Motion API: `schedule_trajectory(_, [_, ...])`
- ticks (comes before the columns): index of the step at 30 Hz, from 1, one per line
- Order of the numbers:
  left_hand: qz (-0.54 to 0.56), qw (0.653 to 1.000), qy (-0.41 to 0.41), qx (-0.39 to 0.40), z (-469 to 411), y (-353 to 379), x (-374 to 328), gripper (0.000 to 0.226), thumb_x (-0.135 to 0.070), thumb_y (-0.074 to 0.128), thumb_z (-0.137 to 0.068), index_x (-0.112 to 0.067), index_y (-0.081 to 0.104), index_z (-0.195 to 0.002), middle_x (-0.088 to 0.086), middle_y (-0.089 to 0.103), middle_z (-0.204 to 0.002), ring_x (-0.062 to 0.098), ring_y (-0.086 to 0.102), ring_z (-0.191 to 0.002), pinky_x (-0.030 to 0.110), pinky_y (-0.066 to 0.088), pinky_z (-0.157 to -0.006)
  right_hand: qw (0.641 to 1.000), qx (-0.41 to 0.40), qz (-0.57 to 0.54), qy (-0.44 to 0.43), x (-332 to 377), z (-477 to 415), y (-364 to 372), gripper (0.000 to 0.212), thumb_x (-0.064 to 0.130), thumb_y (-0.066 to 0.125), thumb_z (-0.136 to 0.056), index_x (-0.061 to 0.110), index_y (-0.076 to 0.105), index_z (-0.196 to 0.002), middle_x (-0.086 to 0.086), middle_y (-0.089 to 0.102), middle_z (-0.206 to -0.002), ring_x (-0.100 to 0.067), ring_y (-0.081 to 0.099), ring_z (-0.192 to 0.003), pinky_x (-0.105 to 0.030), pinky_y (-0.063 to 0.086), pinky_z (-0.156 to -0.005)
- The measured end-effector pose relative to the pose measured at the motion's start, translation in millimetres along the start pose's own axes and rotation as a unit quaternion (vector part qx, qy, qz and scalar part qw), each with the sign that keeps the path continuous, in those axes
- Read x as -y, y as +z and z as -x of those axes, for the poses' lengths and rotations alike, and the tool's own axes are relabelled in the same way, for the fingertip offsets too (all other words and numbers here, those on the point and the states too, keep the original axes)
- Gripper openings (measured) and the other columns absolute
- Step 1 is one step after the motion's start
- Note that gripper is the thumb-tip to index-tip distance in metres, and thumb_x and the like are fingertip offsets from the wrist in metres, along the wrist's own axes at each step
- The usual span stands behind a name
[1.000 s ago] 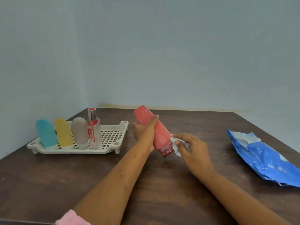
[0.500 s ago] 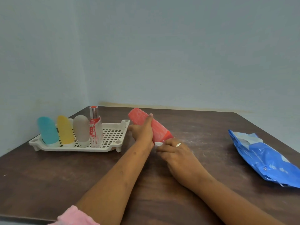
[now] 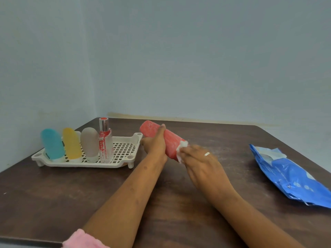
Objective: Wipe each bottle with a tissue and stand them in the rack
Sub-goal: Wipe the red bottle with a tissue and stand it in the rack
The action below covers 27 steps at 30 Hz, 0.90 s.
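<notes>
Left hand (image 3: 155,145): fingers curled round the middle of the red bottle (image 3: 170,142), holding it tilted above the table (image 3: 53,194), upper end toward the rack (image 3: 125,149). Right hand (image 3: 198,161): fingers close together, somewhat blurred, holding a wadded tissue (image 3: 181,149) against the bottle's lower end. In the rack, upright in a row: blue bottle (image 3: 52,144), yellow bottle (image 3: 71,143), grey bottle (image 3: 89,142), clear spray bottle (image 3: 105,144); a blue wipes pack (image 3: 290,176) lies well apart at right.
</notes>
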State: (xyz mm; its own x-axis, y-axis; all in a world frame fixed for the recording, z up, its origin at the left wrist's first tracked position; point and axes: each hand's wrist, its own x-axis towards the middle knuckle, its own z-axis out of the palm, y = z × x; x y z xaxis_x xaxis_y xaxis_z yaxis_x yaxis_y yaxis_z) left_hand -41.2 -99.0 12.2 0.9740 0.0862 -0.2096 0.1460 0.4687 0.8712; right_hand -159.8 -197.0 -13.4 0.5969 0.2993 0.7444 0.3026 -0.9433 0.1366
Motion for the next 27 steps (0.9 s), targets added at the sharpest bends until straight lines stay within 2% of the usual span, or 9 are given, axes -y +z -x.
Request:
schedule_trajectory(2, [-0.012,1.0,-0.001,-0.001,1.9,-0.8,0.5,0.075,-0.038,0.08,-0.076,-0.011,0.04,-0.134,0.011,0.06,-0.118,0.025,0.063,-0.1,0.046,0.054,-0.09,0.99,0.014,-0.088,0.104,-4.2,0.2,-3.8,0.03,0.017,0.049,-0.092,0.011,0.067,-0.115,-0.001,0.065,-0.119,-0.013,0.059,-0.11,-0.024,0.041,-0.098])
schedule_trajectory(5, [-0.03,1.0,0.002,-0.001,3.9,-2.2,2.1,0.072,-0.04,0.079,-0.077,-0.013,0.042,-0.132,0.01,0.061,-0.116,0.025,0.063,-0.098,0.046,0.055,-0.088,0.961,0.061,-0.188,0.191,-7.3,5.7,-5.9,0.036,0.029,0.06,-0.09,0.021,0.059,-0.126,0.008,0.057,-0.13,0.002,0.045,-0.119,-0.02,0.034,-0.103])
schedule_trajectory(8, [-0.023,1.0,0.002,0.009,5.0,-1.3,2.7,0.07,-0.04,0.078,-0.078,-0.014,0.042,-0.132,0.01,0.061,-0.116,0.024,0.064,-0.096,0.044,0.055,-0.085,0.93,0.069,-0.241,0.27,-10.0,5.6,-4.3,0.058,0.042,0.067,-0.08,0.023,0.052,-0.133,0.007,0.056,-0.13,-0.004,0.049,-0.117,-0.017,0.039,-0.094])
schedule_trajectory(12, [-0.039,0.999,0.021,0.006,8.1,0.1,2.2,0.067,-0.04,0.075,-0.081,-0.015,0.039,-0.131,0.009,0.059,-0.117,0.025,0.062,-0.097,0.046,0.054,-0.088,0.896,0.081,-0.294,0.322,-10.9,4.7,0.2,0.072,0.049,0.069,-0.071,0.023,0.048,-0.135,0.004,0.056,-0.13,-0.007,0.052,-0.113,-0.019,0.045,-0.09])
schedule_trajectory(16, [-0.047,0.998,0.032,0.004,14.3,2.0,1.1,0.065,-0.041,0.074,-0.082,-0.015,0.039,-0.13,0.009,0.059,-0.117,0.024,0.062,-0.096,0.045,0.054,-0.089,0.878,0.083,-0.326,0.341,-11.7,4.4,-0.2,0.07,0.053,0.069,-0.066,0.025,0.053,-0.128,0.016,0.056,-0.117,-0.003,0.057,-0.105,-0.023,0.051,-0.087])
schedule_trajectory(19, [-0.037,0.999,0.034,0.015,19.4,3.8,0.0,0.065,-0.042,0.074,-0.082,-0.014,0.039,-0.129,0.008,0.059,-0.114,0.022,0.062,-0.093,0.044,0.055,-0.087,0.813,0.078,-0.444,0.369,-12.8,3.1,-2.4,0.045,0.045,0.068,-0.074,0.016,0.065,-0.108,0.002,0.071,-0.092,-0.012,0.067,-0.084,-0.024,0.055,-0.072])
schedule_trajectory(21, [-0.032,0.999,0.036,0.019,21.1,4.4,-0.9,0.062,-0.043,0.073,-0.082,-0.014,0.04,-0.126,0.008,0.059,-0.111,0.021,0.063,-0.092,0.043,0.055,-0.086,0.773,0.081,-0.506,0.374,-13.0,3.1,-3.2,0.038,0.043,0.064,-0.082,0.01,0.068,-0.1,-0.014,0.07,-0.09,-0.027,0.066,-0.084,-0.035,0.053,-0.075])
schedule_trajectory(23, [-0.018,0.999,0.044,0.023,21.5,4.8,-1.9,0.059,-0.043,0.073,-0.082,-0.015,0.04,-0.123,0.007,0.06,-0.111,0.021,0.063,-0.092,0.043,0.055,-0.087,0.725,0.088,-0.573,0.371,-13.0,3.4,-2.0,0.043,0.039,0.058,-0.09,-0.002,0.066,-0.1,-0.026,0.065,-0.099,-0.039,0.063,-0.093,-0.042,0.052,-0.086])
schedule_trajectory(27, [0.014,0.997,0.069,0.023,23.4,5.4,-3.9,0.057,-0.043,0.072,-0.082,-0.016,0.039,-0.122,0.007,0.06,-0.112,0.019,0.063,-0.093,0.044,0.054,-0.088,0.607,0.085,-0.691,0.383,-7.0,-0.4,-8.7,0.034,0.025,0.048,-0.093,-0.004,0.064,-0.101,-0.019,0.068,-0.105,-0.031,0.063,-0.104,-0.03,0.054,-0.087])
